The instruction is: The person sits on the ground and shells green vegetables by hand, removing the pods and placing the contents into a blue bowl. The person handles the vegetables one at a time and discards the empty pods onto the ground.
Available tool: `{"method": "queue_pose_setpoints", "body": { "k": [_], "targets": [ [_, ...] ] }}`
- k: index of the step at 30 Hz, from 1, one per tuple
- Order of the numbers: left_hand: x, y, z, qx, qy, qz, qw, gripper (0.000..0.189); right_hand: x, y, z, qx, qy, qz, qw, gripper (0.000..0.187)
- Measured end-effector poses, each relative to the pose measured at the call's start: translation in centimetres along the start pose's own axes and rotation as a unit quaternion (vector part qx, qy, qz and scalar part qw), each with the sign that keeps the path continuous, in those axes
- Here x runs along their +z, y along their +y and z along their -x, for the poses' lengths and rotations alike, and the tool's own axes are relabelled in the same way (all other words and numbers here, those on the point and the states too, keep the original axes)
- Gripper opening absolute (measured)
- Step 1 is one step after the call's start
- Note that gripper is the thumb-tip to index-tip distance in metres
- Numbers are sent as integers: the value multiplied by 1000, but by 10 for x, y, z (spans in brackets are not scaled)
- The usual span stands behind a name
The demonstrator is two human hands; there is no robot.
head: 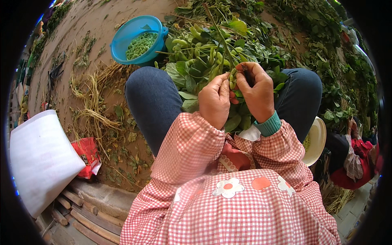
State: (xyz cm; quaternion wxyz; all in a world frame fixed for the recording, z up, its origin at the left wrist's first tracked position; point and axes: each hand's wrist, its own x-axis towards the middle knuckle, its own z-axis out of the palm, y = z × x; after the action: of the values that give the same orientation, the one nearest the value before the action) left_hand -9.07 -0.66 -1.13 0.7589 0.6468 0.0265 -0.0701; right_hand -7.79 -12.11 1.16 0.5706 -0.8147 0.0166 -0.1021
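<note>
My left hand (pixel 215 100) pinches a green soybean pod (pixel 232 80) between thumb and fingers, in front of my knees. My right hand (pixel 258 93) meets it from the other side, its thumb close against the pod. A small dark tool (pixel 247 75), possibly a blade, is tucked in the right fingers; its exact kind is hard to tell. A cut soybean stem (pixel 223 38) rises beyond both hands. Beneath it, soybean plants (pixel 196 56) with leaves and plump pods spread over and between my legs. The fingertips partly hide the pod.
A blue plastic basin (pixel 114 49) with shelled green beans stands beyond my left knee. Right of my thigh is a pale tub (pixel 318 144). Dry stalks (pixel 95 107), a red packet (pixel 86 156), a white sheet (pixel 43 159) and wooden poles (pixel 95 226) lie left. Another person (pixel 356 162) sits right.
</note>
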Motion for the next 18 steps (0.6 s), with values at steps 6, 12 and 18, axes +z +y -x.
{"method": "queue_pose_setpoints", "body": {
  "k": [6, 12, 18],
  "targets": [
    [9, -3, -1, 134, 36, -149, 979, 22, -5, 1, -2, 33, -12, -37, 999, 18],
    [10, 6, 4, 72, 37, -96, 992, 21, 8, 3, 5, -61, 47, 43, 996, 18],
    [11, -2, 3, 88, 46, -77, 992, 21, 9, 3, 5, -67, 48, 36, 996, 14]
  ]
}}
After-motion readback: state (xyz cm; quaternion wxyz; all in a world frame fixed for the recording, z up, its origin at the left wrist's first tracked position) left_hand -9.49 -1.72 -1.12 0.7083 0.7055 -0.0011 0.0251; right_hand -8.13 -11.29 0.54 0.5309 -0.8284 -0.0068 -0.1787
